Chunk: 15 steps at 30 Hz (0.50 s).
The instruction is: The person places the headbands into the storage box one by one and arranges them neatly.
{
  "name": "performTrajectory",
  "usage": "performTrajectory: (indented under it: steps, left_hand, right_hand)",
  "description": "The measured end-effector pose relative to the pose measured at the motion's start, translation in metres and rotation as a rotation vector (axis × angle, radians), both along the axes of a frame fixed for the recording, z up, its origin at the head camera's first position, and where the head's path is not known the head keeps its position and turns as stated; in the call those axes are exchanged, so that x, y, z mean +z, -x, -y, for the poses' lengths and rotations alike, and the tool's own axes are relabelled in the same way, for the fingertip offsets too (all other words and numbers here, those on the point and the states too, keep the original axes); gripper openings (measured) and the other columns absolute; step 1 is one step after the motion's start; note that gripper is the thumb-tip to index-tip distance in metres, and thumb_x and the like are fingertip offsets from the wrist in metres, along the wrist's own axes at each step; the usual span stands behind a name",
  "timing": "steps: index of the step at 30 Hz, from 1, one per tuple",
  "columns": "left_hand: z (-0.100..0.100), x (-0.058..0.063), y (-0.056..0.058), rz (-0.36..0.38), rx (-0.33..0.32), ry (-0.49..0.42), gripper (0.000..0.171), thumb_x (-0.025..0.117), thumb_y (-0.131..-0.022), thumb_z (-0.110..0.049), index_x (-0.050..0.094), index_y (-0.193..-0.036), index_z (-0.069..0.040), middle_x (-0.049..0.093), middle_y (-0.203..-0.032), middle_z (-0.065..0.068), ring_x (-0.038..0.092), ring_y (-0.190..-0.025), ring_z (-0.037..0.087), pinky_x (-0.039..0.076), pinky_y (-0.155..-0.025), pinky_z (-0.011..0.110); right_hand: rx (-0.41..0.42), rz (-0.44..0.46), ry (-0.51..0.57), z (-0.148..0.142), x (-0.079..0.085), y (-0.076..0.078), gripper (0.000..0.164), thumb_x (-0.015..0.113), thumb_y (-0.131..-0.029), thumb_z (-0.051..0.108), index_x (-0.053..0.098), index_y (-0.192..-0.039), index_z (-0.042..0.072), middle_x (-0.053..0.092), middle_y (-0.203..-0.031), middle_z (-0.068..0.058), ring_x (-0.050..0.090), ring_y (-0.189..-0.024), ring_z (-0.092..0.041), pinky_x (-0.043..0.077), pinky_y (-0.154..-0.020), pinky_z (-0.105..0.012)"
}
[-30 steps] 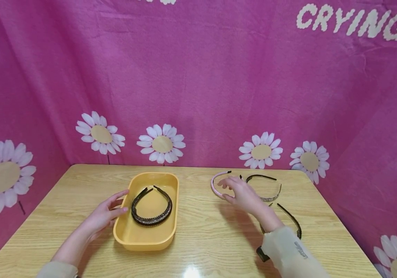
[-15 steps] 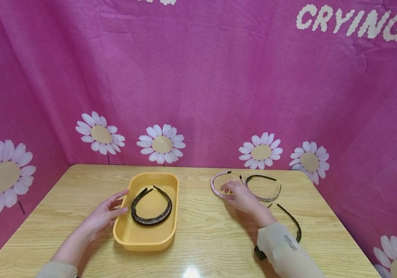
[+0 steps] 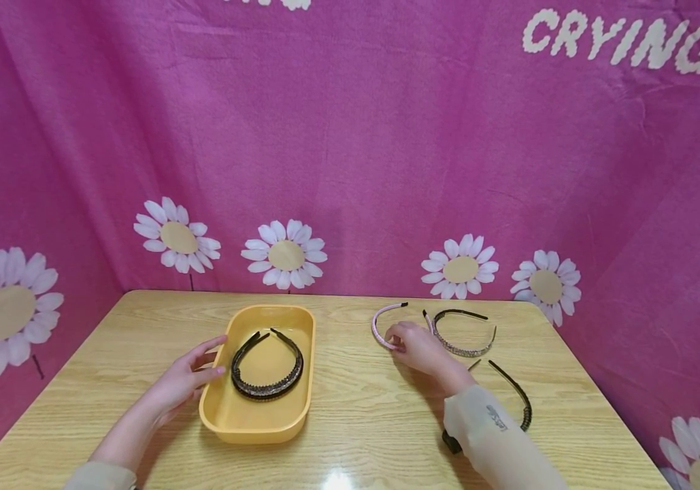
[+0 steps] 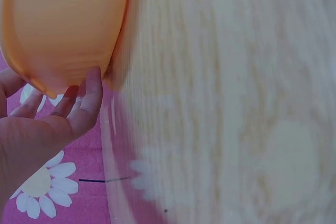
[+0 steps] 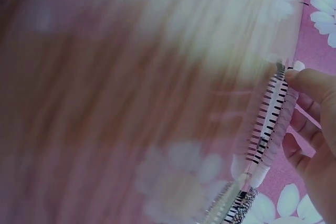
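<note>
1. While the left hand (image 3: 184, 382) is loosely grasping the left side of the yellow tray (image 3: 252, 416), some digits are reaching over the rim and others are bending against the outer wall.
2. The right hand (image 3: 418, 347) is pinching the pink headband (image 5: 281, 121), which is lying right of the tray, near the far edge of the bench (image 3: 356, 408).
3. A sparkly headband (image 3: 471, 352) is lying just right of the pink one.
4. Nearer, a black headband (image 3: 528, 410) is showing partly behind the right sleeve (image 3: 496, 435).
5. Dark headbands (image 3: 264, 392) are nesting inside the tray.
</note>
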<state>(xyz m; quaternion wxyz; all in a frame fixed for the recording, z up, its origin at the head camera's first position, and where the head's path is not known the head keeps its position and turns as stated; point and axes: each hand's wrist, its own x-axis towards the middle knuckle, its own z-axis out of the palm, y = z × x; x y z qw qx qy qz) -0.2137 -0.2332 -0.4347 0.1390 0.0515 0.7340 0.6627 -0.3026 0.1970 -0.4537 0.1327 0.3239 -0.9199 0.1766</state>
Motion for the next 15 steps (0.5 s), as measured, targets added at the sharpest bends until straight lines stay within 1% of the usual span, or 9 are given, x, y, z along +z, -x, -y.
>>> performTrajectory:
  steps: [4, 8, 15]
  left_hand:
    - [0.0002, 0.0000, -0.0001, -0.003, -0.001, 0.002, 0.064, 0.052, -0.088, -0.009, 0.018, -0.142, -0.012, 0.024, -0.137, 0.029, 0.050, -0.106, 0.032, 0.050, -0.081, 0.044]
    - [0.0001, 0.0001, -0.0001, -0.006, 0.001, 0.009, 0.064, 0.052, -0.087, -0.009, 0.018, -0.142, -0.011, 0.024, -0.137, 0.029, 0.050, -0.106, 0.034, 0.050, -0.079, 0.044]
    - [0.0001, -0.0002, 0.0002, -0.007, 0.010, 0.017, 0.065, 0.053, -0.087, -0.010, 0.019, -0.142, -0.011, 0.025, -0.137, 0.029, 0.050, -0.107, 0.033, 0.051, -0.080, 0.043]
  right_hand:
    - [-0.013, 0.021, -0.011, 0.0020, -0.0010, 0.0020, 0.017, 0.068, -0.070, 0.003, 0.061, -0.082, 0.012, 0.055, -0.077, 0.002, 0.049, -0.071, -0.010, 0.045, -0.064, -0.024]
    - [-0.025, 0.044, -0.020, 0.0033, -0.0020, 0.0047, 0.016, 0.068, -0.070, 0.004, 0.062, -0.081, 0.013, 0.055, -0.076, 0.004, 0.048, -0.070, -0.008, 0.045, -0.063, -0.022]
    - [-0.058, 0.068, -0.053, 0.0051, 0.0004, 0.0053, 0.017, 0.067, -0.069, 0.003, 0.061, -0.080, 0.016, 0.053, -0.074, 0.007, 0.047, -0.068, -0.006, 0.045, -0.062, -0.022]
